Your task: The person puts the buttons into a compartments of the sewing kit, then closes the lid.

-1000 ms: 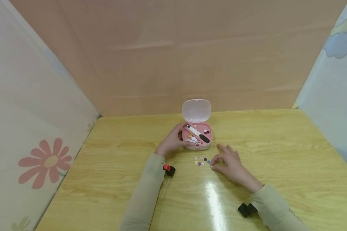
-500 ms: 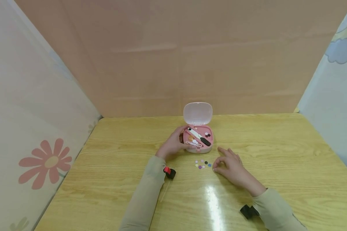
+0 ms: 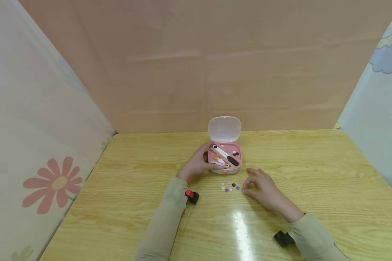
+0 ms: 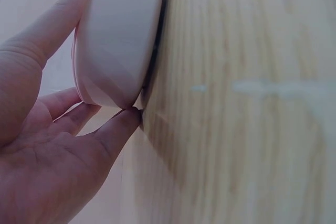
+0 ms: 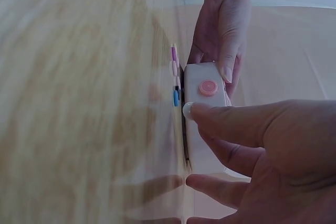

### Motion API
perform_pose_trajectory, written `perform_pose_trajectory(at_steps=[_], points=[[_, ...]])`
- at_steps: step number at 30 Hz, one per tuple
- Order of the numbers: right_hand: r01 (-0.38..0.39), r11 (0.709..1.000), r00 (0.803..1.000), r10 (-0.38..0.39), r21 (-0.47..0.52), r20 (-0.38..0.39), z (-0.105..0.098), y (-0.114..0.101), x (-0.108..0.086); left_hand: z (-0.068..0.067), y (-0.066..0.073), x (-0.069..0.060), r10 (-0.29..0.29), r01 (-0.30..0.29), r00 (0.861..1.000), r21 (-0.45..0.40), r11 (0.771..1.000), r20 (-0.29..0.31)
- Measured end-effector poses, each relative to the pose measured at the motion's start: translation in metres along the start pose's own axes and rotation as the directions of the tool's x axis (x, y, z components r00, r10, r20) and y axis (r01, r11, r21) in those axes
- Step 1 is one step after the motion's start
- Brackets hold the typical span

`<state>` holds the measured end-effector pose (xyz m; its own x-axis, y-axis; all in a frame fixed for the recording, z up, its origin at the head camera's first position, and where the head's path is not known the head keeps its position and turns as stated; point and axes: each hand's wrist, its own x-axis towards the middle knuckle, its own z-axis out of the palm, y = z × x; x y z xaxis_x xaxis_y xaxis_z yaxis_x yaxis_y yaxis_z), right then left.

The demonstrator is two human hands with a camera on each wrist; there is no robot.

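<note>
My left hand [image 3: 196,164] grips the left side of an open pink plastic box [image 3: 224,172], its thumb over the front rim and its other fingers along the side. Inside lie a white and black tool [image 3: 227,156], a looped pale band [image 3: 219,164] and a few buttons [image 3: 234,152]. My right hand [image 3: 262,190] pinches a small white button [image 5: 187,110] between thumb and index finger, low over the table, with the other fingers spread. Just left of its fingertips lie several loose buttons, among them a blue button [image 3: 237,188], a black button [image 3: 233,185] and a purple button [image 3: 227,190].
The box's translucent lid [image 3: 224,129] stands raised at its back. Around everything is the wooden table [image 3: 134,188], reaching back to a plain tan panel [image 3: 156,83]. Patterned panels flank it, with a flower [image 3: 59,183] on the left one.
The head view has shifted slightly, so the scene sits lower. My right hand has drawn a little to the right, away from the blue button. My left hand keeps its grip on the box.
</note>
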<state>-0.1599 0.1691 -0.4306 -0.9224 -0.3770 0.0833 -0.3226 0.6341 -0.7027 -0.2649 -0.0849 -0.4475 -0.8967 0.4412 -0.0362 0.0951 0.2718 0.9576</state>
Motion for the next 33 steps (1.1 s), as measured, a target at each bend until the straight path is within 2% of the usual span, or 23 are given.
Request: perform_pose_trajectory(at_steps=[11,16,20,24,33], points=[[-0.012,0.999,1.000,0.012,-0.032,-0.008,-0.001,-0.001,0.003,-0.001,0.005,-0.002,-0.018,0.018,1.000,0.041,0.999,-0.012],[-0.015,0.999,1.000,0.014,-0.049,-0.020,-0.002,0.000,0.006,-0.001,0.002,-0.001,0.001,-0.001,1.000,0.026,1.000,0.000],[-0.011,0.997,0.999,0.008,-0.078,-0.042,-0.006,0.002,0.011,0.000,0.001,0.000,0.012,-0.012,1.000,0.037,0.999,-0.001],[-0.003,0.995,0.998,-0.004,-0.104,-0.066,-0.011,0.003,0.018,0.000,0.003,-0.002,0.001,0.000,1.000,0.049,0.999,-0.012],[-0.015,0.988,0.995,-0.001,-0.151,-0.102,-0.020,0.002,0.033,0.000,0.002,-0.001,0.003,-0.003,1.000,0.036,0.999,-0.009]])
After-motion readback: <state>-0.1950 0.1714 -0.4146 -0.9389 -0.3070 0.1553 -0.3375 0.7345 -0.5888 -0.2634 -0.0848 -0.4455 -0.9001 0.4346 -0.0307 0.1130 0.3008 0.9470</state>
